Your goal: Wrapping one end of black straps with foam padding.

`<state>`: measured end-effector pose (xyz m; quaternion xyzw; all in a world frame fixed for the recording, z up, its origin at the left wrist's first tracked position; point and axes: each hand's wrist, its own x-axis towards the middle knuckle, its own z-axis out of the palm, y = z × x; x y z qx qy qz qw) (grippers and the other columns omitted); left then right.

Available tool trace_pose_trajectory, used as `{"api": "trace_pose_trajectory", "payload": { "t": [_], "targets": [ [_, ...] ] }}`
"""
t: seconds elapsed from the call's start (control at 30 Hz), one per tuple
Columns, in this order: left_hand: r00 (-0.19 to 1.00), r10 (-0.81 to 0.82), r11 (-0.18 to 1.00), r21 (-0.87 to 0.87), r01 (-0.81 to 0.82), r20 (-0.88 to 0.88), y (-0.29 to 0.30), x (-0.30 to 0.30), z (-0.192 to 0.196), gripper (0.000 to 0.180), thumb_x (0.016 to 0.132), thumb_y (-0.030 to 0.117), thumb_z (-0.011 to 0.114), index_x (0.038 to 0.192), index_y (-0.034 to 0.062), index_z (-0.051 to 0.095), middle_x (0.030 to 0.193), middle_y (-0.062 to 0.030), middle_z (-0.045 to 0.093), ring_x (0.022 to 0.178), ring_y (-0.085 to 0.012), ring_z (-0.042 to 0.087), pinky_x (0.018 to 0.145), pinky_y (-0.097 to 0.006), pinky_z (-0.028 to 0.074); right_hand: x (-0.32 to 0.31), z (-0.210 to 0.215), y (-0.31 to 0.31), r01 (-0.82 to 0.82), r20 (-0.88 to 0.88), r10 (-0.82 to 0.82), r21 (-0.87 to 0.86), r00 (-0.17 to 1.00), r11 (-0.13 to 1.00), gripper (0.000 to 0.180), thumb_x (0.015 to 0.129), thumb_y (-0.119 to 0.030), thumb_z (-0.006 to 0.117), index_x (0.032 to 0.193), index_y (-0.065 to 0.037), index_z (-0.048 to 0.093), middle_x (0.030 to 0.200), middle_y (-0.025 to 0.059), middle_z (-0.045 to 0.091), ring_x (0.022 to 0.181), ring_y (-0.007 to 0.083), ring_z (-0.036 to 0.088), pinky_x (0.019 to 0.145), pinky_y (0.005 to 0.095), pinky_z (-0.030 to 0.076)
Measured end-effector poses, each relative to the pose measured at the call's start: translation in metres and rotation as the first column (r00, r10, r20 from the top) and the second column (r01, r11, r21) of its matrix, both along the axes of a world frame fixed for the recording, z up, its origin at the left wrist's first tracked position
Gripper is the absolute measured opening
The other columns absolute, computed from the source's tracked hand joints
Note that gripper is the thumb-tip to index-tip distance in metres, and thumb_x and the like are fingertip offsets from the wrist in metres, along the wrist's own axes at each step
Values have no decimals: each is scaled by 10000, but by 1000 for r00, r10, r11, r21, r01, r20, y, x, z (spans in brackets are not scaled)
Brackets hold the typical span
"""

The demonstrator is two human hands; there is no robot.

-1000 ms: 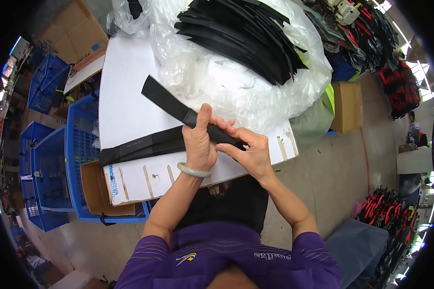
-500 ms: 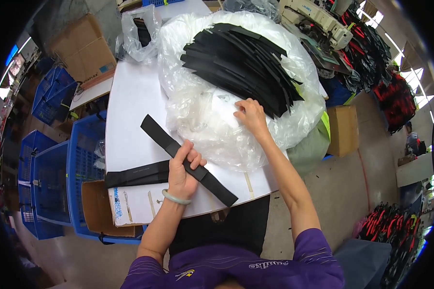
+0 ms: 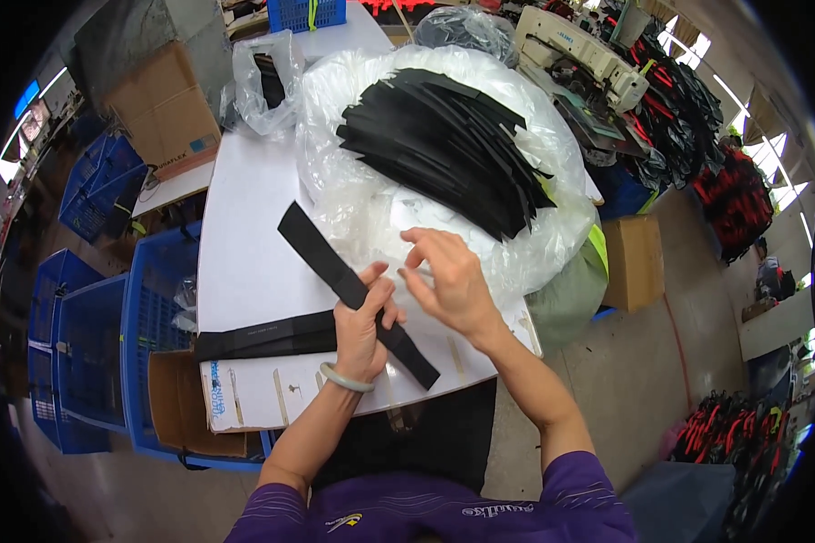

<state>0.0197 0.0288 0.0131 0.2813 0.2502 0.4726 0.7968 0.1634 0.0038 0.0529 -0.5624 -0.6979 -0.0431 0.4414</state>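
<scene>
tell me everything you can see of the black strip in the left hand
The black strip is long, flat and narrow, with straight sides and squared-off ends. It looks like matte fabric or webbing. It slants from upper left to lower right over the white table, gripped near its middle by the left hand, both ends sticking out. The right hand is apart from it. Whether its lower end touches the table is unclear.

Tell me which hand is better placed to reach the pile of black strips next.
Probably the right hand: it is nearer the pile of black strips and no strip shows in it, while the left hand grips a single strip.
</scene>
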Motion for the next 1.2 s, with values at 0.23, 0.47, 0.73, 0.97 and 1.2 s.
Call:
{"api": "trace_pose_trajectory", "payload": {
  "t": [0.23, 0.47, 0.73, 0.97, 1.2],
  "targets": [
    [999, 52, 997, 61, -51, -13, -11, -1, 8, 296, 886, 120, 698, 1121, -39, 614, 746, -40, 602, 572, -86, 498, 569, -258, 453, -14, 7, -33, -231, -448, 122, -196, 885, 953, 119, 755, -25, 734, 864, -15, 687, 901, 102, 687, 838, 258, 678, 725, 353, 540],
    [998, -26, 995, 99, 19, 61, -16, -8, 15, 104, 872, 65, 688, 916, -16, 641, 720, -52, 615, 516, -82, 481, 527, -242, 436, -13, -6, -41, -264, -523, 146, -158, 840, 951, 114, 733, -5, 774, 814, -8, 693, 843, 80, 682, 786, 191, 667, 702, 294, 519],
    [998, -48, 970, 240, 39, 31, -10, -20, 15, 114, 872, 88, 700, 882, -14, 650, 713, -48, 610, 525, -75, 482, 524, -236, 435, -34, -13, -47, -266, -775, 37, -171, 631, 949, 158, 777, -23, 769, 892, 0, 664, 807, 70, 678, 741, 116, 640, 712, 261, 508],
    [997, 37, 971, 240, -20, -68, -8, -28, 18, 150, 885, 128, 699, 877, -11, 643, 716, -38, 593, 542, -78, 488, 517, -239, 409, -55, -16, -40, -152, -612, -11, -214, 791, 965, 102, 832, -38, 727, 883, -2, 646, 783, 44, 626, 680, 101, 583, 646, 239, 466],
    [956, 61, 952, -305, 31, 288, 24, -40, 6, 500, 885, 574, 626, 794, 98, 504, 701, -11, 449, 488, -96, 392, 528, -276, 415, -32, 14, -68, -307, -622, 88, -254, 778, 917, 111, 791, -57, 747, 791, 8, 657, 733, 50, 602, 639, 109, 551, 589, 264, 434]
  ]
}}
